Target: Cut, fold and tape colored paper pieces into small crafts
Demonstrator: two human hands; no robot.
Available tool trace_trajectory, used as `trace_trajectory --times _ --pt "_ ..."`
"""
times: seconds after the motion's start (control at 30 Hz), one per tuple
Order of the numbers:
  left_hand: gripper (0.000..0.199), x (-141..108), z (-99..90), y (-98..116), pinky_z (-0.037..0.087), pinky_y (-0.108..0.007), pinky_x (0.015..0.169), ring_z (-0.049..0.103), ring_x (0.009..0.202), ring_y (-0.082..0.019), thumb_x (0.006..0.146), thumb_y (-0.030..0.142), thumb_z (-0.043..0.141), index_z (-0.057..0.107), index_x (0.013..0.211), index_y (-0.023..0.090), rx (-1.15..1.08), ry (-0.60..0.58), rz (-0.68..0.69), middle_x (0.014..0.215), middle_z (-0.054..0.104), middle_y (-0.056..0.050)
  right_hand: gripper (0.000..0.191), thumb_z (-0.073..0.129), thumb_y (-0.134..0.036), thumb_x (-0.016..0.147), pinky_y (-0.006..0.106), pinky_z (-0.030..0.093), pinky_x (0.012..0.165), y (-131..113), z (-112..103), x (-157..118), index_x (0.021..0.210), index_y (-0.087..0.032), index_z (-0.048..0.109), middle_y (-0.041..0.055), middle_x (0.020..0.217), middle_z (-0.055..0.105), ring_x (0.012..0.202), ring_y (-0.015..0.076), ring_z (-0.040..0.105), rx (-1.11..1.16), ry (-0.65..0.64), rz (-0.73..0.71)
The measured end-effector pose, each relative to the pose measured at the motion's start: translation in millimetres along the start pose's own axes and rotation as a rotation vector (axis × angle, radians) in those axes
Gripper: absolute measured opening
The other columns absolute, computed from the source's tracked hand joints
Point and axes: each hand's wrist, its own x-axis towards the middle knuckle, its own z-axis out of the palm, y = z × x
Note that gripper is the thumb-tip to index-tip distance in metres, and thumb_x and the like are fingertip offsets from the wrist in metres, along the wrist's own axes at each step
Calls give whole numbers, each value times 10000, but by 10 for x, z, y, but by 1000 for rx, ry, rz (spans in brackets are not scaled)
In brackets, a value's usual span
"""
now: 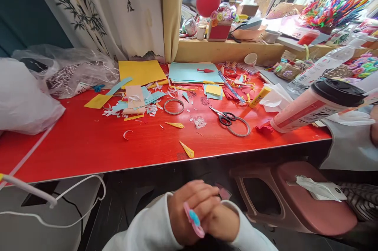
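Note:
Below the table's front edge, my left hand (184, 207) and my right hand (223, 221) are closed together, touching each other. The left fingers lie over the right hand and hide most of its fingers; whatever may be between them is hidden. A pink and blue ring-like ornament (194, 218) sits on the left hand. Nearest on the table are two folded yellow paper pieces (187, 149). Black-handled scissors (226, 118) lie partly open beside a roll of tape (240, 127). Another tape roll (174, 106) rests farther left.
Paper scraps (150, 105) litter the red table (88, 136). Yellow sheets (141, 71), blue sheets (191, 71) and a glue stick (260, 96) lie behind. A large cup (313, 105) leans at right, near a bottle (327, 62). A pink stool (319, 203) stands below; another person's arm (375, 125) shows.

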Motion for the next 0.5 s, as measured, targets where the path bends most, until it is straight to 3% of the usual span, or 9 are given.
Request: trace_trajectory --times 0.03,0.07,0.13,0.2,0.27,0.3,0.43,0.5 --pt "406 -52 -52 -77 408 -373 963 535 1079 -203 850 352 383 477 1181 137 182 53 61 1092 611 -129 200 546 -436 748 268 532 524 -34 -97 5 734 -309 700 -14 668 696 588 154 643 12 -40 -13" --pt "441 -99 -98 -151 388 -391 980 503 1121 -214 858 397 355 465 1198 138 327 49 65 1130 585 -136 245 478 -372 820 285 542 599 -63 -183 11 803 -258 694 2 603 674 566 137 632 35 -51 6" --pt "471 -157 -170 -280 383 -405 981 456 1169 -230 865 432 320 465 1199 132 538 75 -59 1187 536 -153 305 355 -295 899 311 546 680 -100 -318 16 1056 -199 598 -31 438 572 484 101 587 240 166 71" --pt "406 -160 -210 -377 397 -396 967 442 1180 -242 836 324 438 477 1191 131 724 40 -145 1218 519 -147 418 440 -275 866 310 561 646 -105 -396 17 1280 -249 384 38 828 674 765 142 639 349 349 73" --pt "412 -121 -221 -440 406 -395 957 465 1153 -251 783 225 519 491 1182 125 835 -14 -137 1203 541 -132 633 558 -256 793 310 572 623 -78 -429 27 1334 -341 240 82 1234 506 1019 195 568 367 423 45" --pt "419 -95 -219 -461 407 -398 955 480 1134 -253 767 207 537 498 1176 120 857 -32 -119 1188 556 -127 671 580 -247 775 315 573 630 -56 -440 40 1332 -362 224 84 1293 441 1049 204 549 362 449 32" --pt "396 -11 -209 -504 403 -393 955 508 1096 -242 768 232 541 518 1148 122 867 9 -137 1154 578 -121 613 555 -252 794 279 554 596 51 -555 177 1322 -323 252 76 1111 541 837 151 620 316 616 17" --pt "388 12 -234 -535 403 -394 952 506 1095 -244 772 255 542 525 1137 124 894 32 -169 1153 576 -123 552 560 -272 789 265 543 568 82 -685 287 1289 -282 328 67 1033 576 762 136 622 245 636 12"
